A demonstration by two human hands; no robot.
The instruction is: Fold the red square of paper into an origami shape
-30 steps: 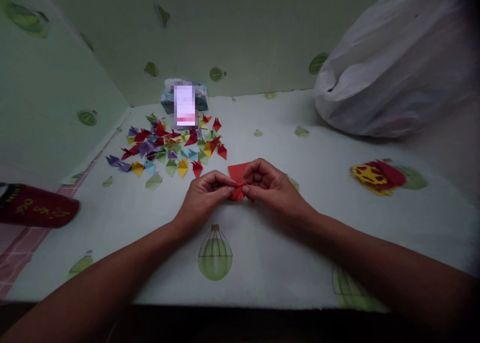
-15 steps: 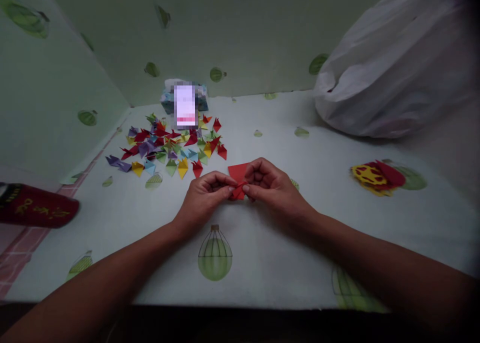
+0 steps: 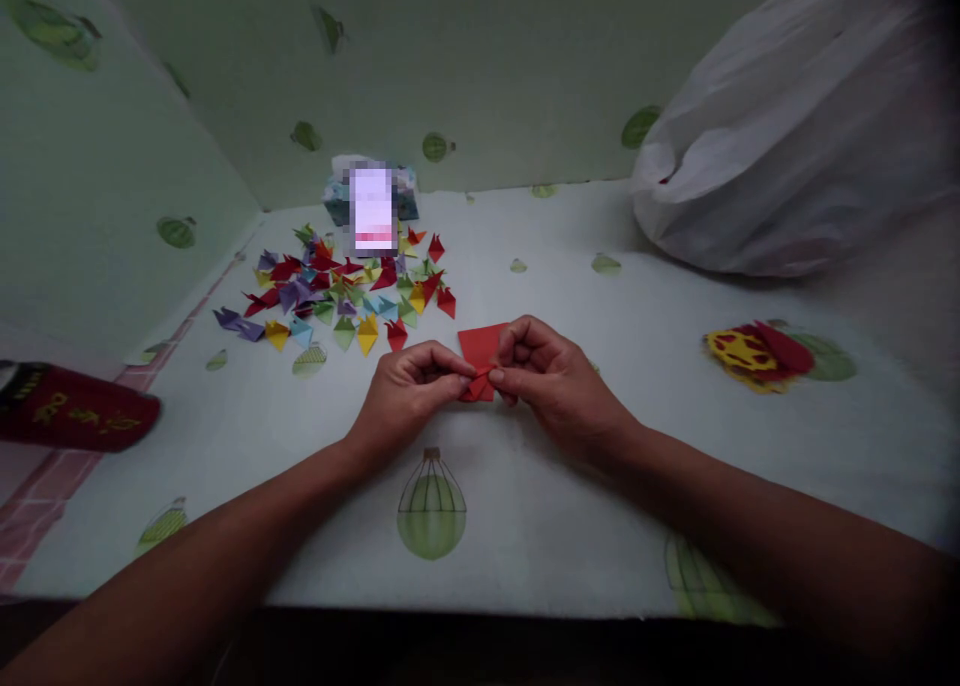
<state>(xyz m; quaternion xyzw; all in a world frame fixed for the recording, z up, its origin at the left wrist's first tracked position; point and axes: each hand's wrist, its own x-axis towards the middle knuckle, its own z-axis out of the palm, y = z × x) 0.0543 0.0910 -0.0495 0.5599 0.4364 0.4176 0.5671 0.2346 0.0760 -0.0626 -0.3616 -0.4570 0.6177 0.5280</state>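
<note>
Between my hands is a small piece of red folded paper (image 3: 481, 344), held just above the table with its flat upper part pointing away from me. My left hand (image 3: 420, 384) pinches its left edge between thumb and fingers. The right edge is pinched by my right hand (image 3: 544, 374), the thumb tip close to the left one. A small folded flap shows at the thumbs; the fingers hide part of it. Beyond my left hand lies a loose pile of folded paper cranes (image 3: 343, 332) in red, purple, yellow, green and blue.
A lit phone (image 3: 373, 206) leans on a tissue box (image 3: 407, 194) behind the pile. A red can (image 3: 90, 411) lies at the left edge. At the right are yellow and red cut-out pieces (image 3: 750, 354) and a large white plastic bag (image 3: 772, 156). Walls rise behind and left.
My hands keep their pinch on the red paper and have hardly moved. The whole view has shifted very slightly.
</note>
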